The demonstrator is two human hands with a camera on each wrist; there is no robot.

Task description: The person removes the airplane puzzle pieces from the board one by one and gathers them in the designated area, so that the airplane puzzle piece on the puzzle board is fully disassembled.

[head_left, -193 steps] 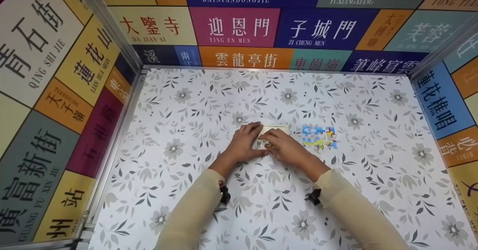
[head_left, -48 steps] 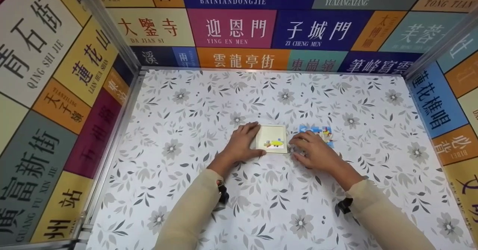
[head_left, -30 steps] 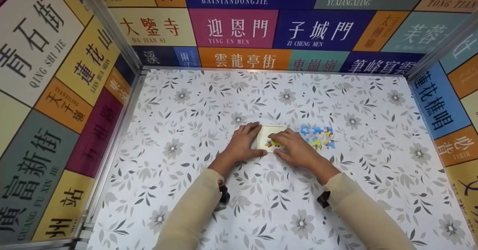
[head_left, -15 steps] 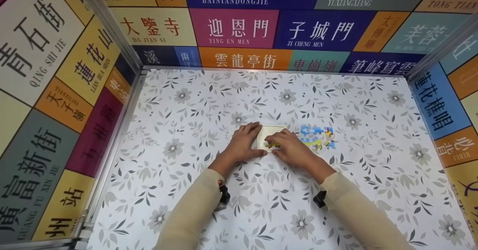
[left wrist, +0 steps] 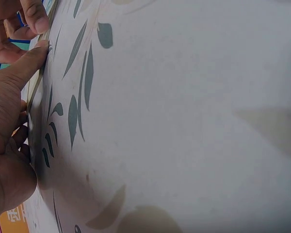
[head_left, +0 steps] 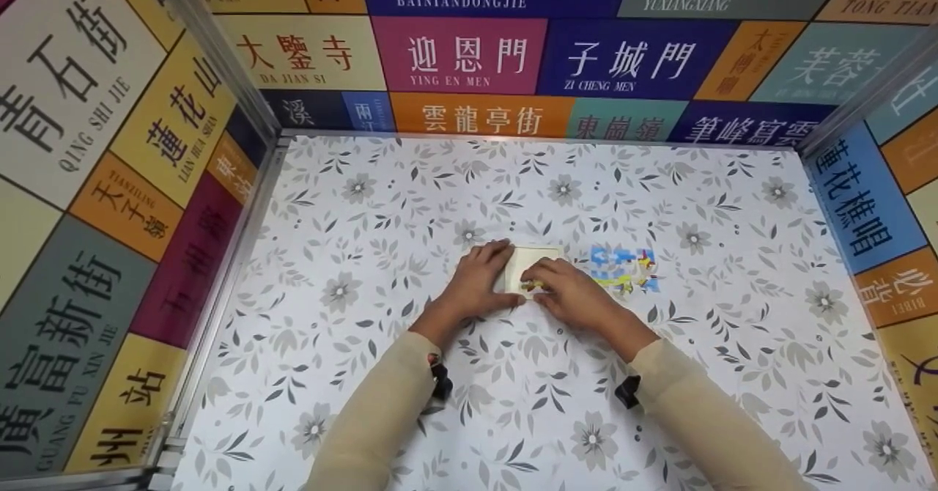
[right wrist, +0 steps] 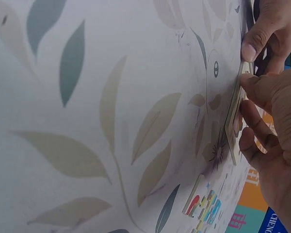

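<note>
In the head view, a small cream puzzle tray [head_left: 535, 255] lies mid-table, with a few yellow and coloured puzzle pieces [head_left: 533, 285] in its lower part. My left hand [head_left: 475, 283] grips the tray's left side, thumb at the near edge and fingertips at the far corner. Bent over the tray's lower right is my right hand [head_left: 570, 292], its fingers and thumb pinching at a puzzle piece that they largely hide. The right wrist view shows the right thumb [right wrist: 254, 87] right at the tray's near edge, close to the left thumb [right wrist: 252, 46].
Right of the tray lie several loose blue, yellow and red puzzle pieces [head_left: 619, 256], close together on the floral tabletop [head_left: 410, 198]. Printed sign panels [head_left: 469, 55] wall the table at the back and both sides. Each wrist carries a small black device.
My right hand was at the gap between tray and loose pieces 1.6 s ago; it has moved left over the tray, where its fingers shift slightly. My left hand stays at the tray.
</note>
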